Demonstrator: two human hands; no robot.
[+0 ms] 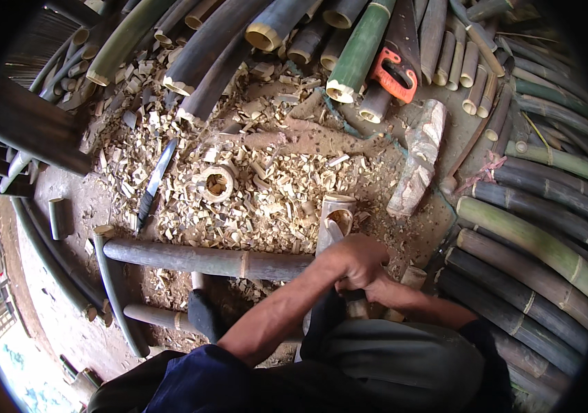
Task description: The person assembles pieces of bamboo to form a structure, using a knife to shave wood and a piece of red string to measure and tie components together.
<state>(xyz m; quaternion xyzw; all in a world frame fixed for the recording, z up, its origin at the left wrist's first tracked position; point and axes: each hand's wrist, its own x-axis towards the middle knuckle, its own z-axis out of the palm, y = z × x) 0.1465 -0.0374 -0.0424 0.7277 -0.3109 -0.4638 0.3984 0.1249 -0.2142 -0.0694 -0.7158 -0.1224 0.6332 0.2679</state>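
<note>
Your left hand and right hand were bunched together, fingers mostly hidden, so I couldn't tell how tight or on what. One cut bamboo tube sat near at 11 o'clock, one knife at 10, one handsaw at 12.

Tan bamboo tube, cream wood chips, orange saw handle, navy sleeve

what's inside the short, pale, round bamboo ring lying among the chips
Inside the short, pale, round bamboo ring, loose brownish wood chips are visible; they cover its bottom, so whatever lies beneath cannot be seen.
</note>
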